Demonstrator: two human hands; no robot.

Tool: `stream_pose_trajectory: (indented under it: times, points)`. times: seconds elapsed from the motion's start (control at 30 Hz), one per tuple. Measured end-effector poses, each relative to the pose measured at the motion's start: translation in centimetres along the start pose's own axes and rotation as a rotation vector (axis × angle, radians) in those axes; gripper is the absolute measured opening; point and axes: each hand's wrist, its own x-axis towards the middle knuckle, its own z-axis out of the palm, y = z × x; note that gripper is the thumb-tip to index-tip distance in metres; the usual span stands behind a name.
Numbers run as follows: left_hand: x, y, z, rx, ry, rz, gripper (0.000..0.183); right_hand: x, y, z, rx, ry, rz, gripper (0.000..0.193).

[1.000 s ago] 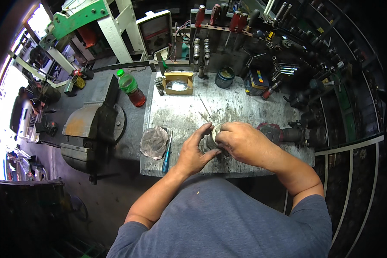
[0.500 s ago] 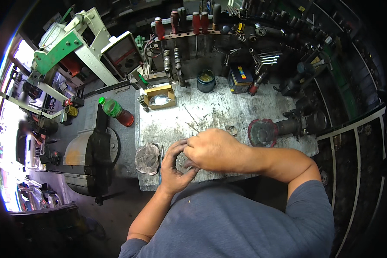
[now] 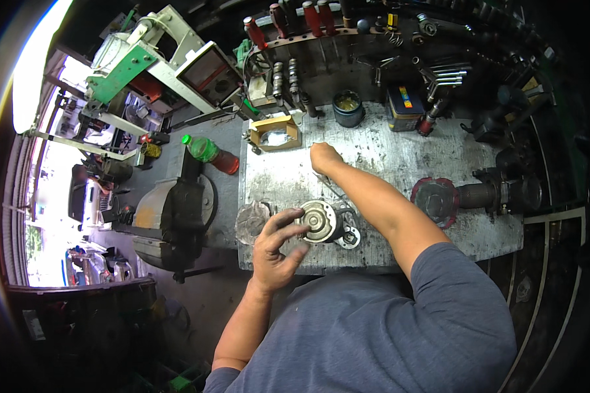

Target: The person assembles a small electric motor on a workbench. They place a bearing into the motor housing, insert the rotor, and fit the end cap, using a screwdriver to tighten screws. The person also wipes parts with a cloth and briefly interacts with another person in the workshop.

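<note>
My left hand (image 3: 278, 252) is open, its fingers spread and darkened by grime. The fingertips reach the left rim of a round metal housing (image 3: 318, 221) with a ringed, silvery face; whether they touch it, I cannot tell. Just right of this housing lies a small metal flange plate (image 3: 349, 237) with holes. Farther forward, my right hand (image 3: 324, 158) is closed low over the bench, and anything in its grasp is hidden. A thin rod-like piece (image 3: 334, 188) shows partly beside my right forearm. A crumpled grey cloth-like wad (image 3: 252, 221) sits left of the housing.
On the worn workbench (image 3: 387, 164) stand an open cardboard box (image 3: 275, 134), a dark pot (image 3: 348, 110) and a dark box-shaped container (image 3: 405, 108). A cylindrical machine part (image 3: 475, 195) lies at right. Left are a bottle of red liquid (image 3: 210, 154) and a bench vise (image 3: 170, 219).
My right hand has left my left hand and reached forward across the bench. My left hand's fingers have spread, and the round housing has come into view. The whole view has shifted.
</note>
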Motion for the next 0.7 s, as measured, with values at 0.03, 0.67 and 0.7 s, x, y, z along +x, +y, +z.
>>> stream_pose_trajectory:
  times: [0.03, 0.67, 0.7]
  points:
    - [0.0, -0.1, 0.2, -0.016, 0.033, -0.011, 0.031, 0.1, 0.1, 0.1, -0.021, -0.043, -0.034, 0.029]
    - [0.9, -1.4, -1.3, 0.010, -0.083, 0.131, 0.024, -28.9, -2.7, -17.7, 0.449, 0.368, -0.743, 0.019]
    - [0.9, -1.4, -1.2, -0.020, -0.059, 0.082, 0.024, -28.7, -2.7, -17.3, 0.449, 0.377, -0.738, 0.018]
